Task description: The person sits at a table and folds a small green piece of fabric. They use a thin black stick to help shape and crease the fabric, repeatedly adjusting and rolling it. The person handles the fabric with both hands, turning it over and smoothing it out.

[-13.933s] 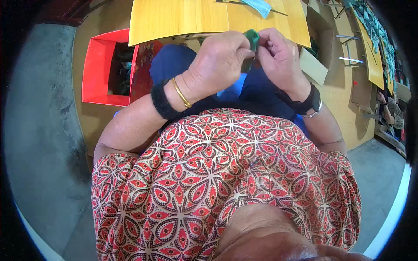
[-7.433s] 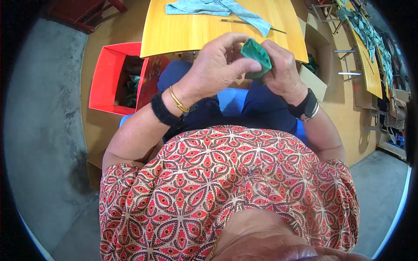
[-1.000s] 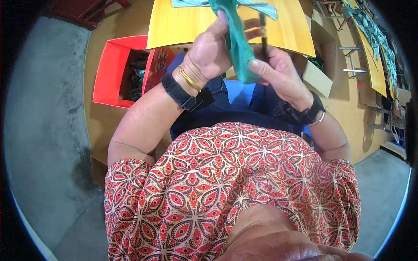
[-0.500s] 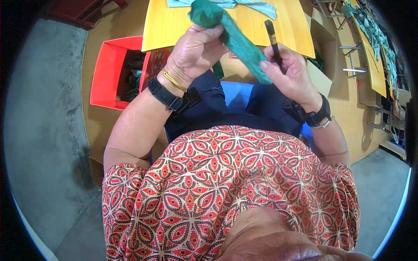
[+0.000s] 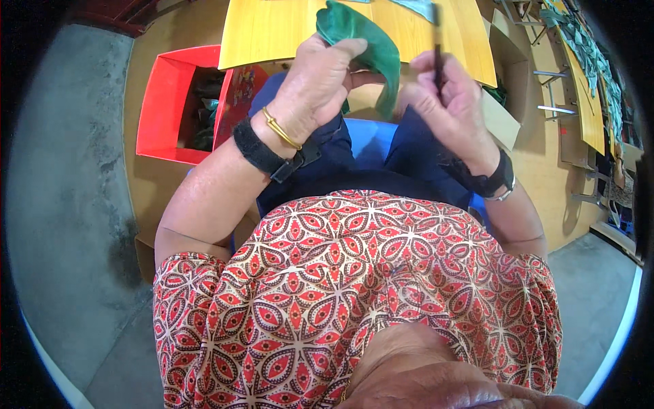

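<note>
My left hand [image 5: 315, 80] pinches a limp, deep-green strip of cloth [image 5: 371, 42] between thumb and fingers. The strip arches up over the near edge of the yellow table, and its free end hangs down toward my right hand [image 5: 455, 109]. A dark, slim stick-like tool [image 5: 437, 58] stands nearly upright in the right hand's grip, blurred by motion. A small gap separates the right hand from the cloth. Both my wrists carry black straps, and a gold bangle circles the left one.
Pale teal cloth pieces [image 5: 417, 8] lie on the yellow table [image 5: 272, 34]. A red box [image 5: 151, 116] with dark contents stands at left. An open cardboard box [image 5: 511, 68] is at right. Beyond it, another yellow table [image 5: 587, 102] carries a teal heap [image 5: 591, 54]. Blue seat [image 5: 370, 143] beneath me.
My right hand has let go of the strip's lower end and moved slightly right and up with the stick. The strip, stretched straight before, now curls and hangs from my left hand.
</note>
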Tool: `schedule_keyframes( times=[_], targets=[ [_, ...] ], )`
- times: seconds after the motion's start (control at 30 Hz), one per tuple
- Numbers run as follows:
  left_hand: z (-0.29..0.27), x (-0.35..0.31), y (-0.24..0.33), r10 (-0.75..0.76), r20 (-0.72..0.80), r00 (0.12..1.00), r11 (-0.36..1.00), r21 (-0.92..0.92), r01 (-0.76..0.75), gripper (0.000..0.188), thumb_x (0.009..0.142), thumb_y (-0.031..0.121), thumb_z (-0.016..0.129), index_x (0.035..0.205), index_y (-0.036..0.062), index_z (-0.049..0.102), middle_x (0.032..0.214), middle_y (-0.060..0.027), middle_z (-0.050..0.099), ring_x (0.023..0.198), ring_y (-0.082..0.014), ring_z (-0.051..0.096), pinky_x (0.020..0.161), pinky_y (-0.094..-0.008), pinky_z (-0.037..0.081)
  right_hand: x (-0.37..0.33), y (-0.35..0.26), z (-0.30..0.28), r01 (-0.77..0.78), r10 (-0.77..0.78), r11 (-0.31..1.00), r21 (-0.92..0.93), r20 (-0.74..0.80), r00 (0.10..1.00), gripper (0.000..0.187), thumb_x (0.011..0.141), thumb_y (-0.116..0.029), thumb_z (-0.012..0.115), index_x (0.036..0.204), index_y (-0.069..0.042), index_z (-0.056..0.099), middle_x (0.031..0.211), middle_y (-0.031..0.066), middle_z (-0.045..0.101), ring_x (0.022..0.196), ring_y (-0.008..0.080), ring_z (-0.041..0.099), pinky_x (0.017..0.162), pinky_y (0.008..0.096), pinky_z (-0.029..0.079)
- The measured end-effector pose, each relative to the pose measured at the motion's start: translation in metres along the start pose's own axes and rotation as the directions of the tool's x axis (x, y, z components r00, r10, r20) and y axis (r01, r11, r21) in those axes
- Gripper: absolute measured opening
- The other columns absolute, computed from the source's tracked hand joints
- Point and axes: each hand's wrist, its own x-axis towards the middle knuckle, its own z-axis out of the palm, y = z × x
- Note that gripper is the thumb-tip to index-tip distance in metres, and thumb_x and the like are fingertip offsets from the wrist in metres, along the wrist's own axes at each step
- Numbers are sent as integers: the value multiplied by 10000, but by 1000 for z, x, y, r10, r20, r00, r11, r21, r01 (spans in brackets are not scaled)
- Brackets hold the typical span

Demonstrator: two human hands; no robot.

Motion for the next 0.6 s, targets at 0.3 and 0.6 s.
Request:
schedule_keyframes(
  times=[0.3,0.6],
  targets=[
    [8,-3,2,-133,204,970,991,61,123,165,818,97,492,973,42,505,867,-53,553,796,-147,541,778,-351,445,7,33,2,46,-54,994,102,78,995,115,763,-43,521,866,8,513,670,27,524,575,87,492,507,259,404],
    [4,-6,-5,-321,152,935,947,70,313,254,830,226,515,1034,75,493,970,-23,550,871,-142,536,804,-314,428,5,23,-11,-565,197,465,681,543,816,266,787,-78,458,1030,23,499,900,59,579,797,91,563,744,224,457]
  ],
)
